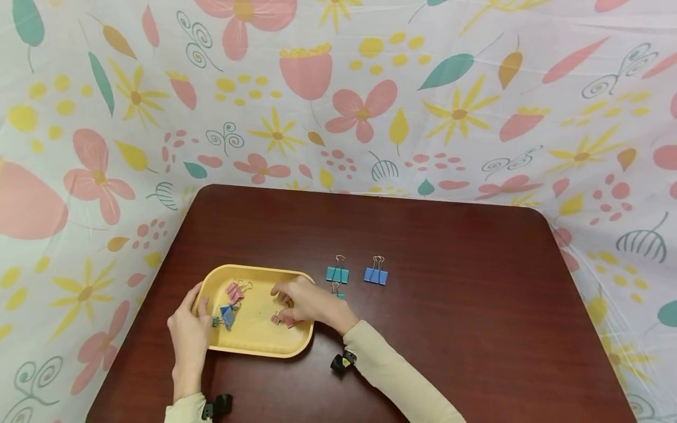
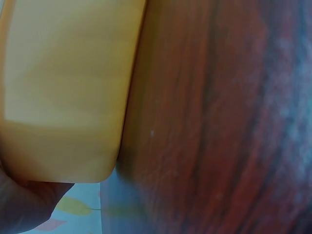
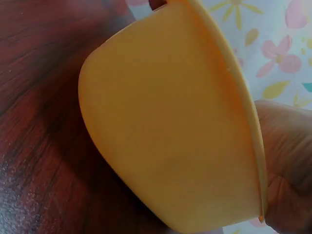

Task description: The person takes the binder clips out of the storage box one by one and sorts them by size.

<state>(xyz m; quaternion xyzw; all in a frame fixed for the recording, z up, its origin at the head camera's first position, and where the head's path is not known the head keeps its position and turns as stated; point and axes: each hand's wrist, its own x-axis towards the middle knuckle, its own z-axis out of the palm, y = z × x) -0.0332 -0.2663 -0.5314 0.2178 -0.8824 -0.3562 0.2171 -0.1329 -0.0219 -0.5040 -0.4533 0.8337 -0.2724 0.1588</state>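
A yellow plastic tray (image 1: pixel 254 346) rests on the table, holding pink binder clips (image 1: pixel 236 292) and blue binder clips (image 1: pixel 227 316) toward its left side. My left hand (image 1: pixel 189 332) grips the tray's left end, thumb over the rim and fingers outside. Over the right rim reaches my right hand (image 1: pixel 307 299), its thumb and forefinger apart inside the tray. Small pink clips (image 1: pixel 276 318) lie just under that hand, partly hidden by it. The right wrist view shows the tray's outer wall (image 3: pixel 165 117) with part of the right hand (image 3: pixel 287 151) beyond the rim.
Right of the tray, a teal binder clip (image 1: pixel 337 275) and a blue binder clip (image 1: pixel 375 276) lie on the brown table (image 1: pixel 449 317). Another teal clip (image 1: pixel 337 295) is partly behind the right wrist. A flower-patterned cloth (image 1: pixel 365 147) hangs around the table's back and sides.
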